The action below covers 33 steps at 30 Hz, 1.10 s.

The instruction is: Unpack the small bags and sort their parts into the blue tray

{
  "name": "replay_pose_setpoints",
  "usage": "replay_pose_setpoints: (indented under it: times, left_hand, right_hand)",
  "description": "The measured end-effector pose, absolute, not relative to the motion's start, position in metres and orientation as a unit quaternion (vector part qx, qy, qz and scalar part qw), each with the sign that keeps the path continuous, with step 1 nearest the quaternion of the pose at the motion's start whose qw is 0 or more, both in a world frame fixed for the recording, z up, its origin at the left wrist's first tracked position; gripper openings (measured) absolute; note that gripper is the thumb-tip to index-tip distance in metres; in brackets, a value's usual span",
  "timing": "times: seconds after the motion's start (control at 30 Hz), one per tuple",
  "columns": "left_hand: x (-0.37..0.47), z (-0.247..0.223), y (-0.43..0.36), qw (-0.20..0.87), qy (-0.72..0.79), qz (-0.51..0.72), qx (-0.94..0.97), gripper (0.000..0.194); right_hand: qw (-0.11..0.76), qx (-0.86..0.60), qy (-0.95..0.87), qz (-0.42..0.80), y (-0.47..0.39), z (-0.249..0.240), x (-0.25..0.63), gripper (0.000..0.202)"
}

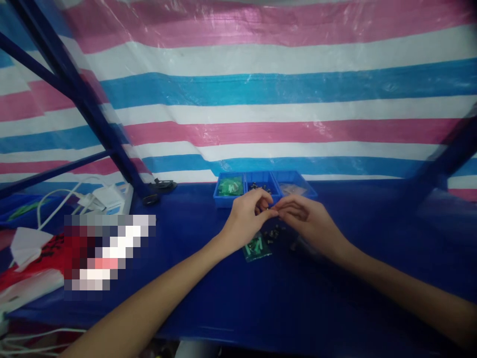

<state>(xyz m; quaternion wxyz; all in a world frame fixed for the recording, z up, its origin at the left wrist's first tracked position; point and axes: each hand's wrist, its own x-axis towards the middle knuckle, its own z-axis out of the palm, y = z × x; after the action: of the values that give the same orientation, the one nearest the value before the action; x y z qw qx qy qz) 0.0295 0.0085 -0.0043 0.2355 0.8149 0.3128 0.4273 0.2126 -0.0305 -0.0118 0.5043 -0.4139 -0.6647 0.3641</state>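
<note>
My left hand (248,216) and my right hand (313,221) meet above the blue table, their fingertips pinched together around something too small to make out. Just below my left hand lies a small clear packet (257,247) with green and white pieces in it. Several small black parts (275,233) are loose on the table under the fingertips. Behind the hands stands a blue tray (228,201) with three compartments: green packets (230,186) in the left one, small dark parts (260,187) in the middle, and clear packets (293,189) in the right one.
A white power strip and cables (93,199), a red bag (55,253) and another blue bin (15,214) are at the left. Black items (162,185) lie near the back left. Blue frame bars (89,117) rise before a striped sheet (279,89).
</note>
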Motion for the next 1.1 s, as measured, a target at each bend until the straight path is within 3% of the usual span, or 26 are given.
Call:
replay_pose_setpoints:
  times: [0.17,0.43,0.73,1.1]
  left_hand:
    - [0.033,-0.008,0.012,0.402,0.319,0.42,0.749,0.026]
    - [0.033,-0.004,0.014,0.507,0.31,0.392,0.702,0.03]
    - [0.031,-0.006,0.018,0.526,0.279,0.413,0.689,0.027]
    - [0.028,-0.003,0.017,0.458,0.325,0.37,0.74,0.013]
  right_hand:
    - [0.468,-0.439,-0.729,0.24,-0.034,-0.012,0.213,0.012]
    - [0.387,-0.469,-0.791,0.07,-0.038,-0.003,0.213,0.011]
    - [0.413,-0.486,-0.762,0.107,-0.033,-0.006,0.217,0.012]
    - [0.401,-0.464,-0.773,0.163,-0.033,-0.007,0.214,0.013]
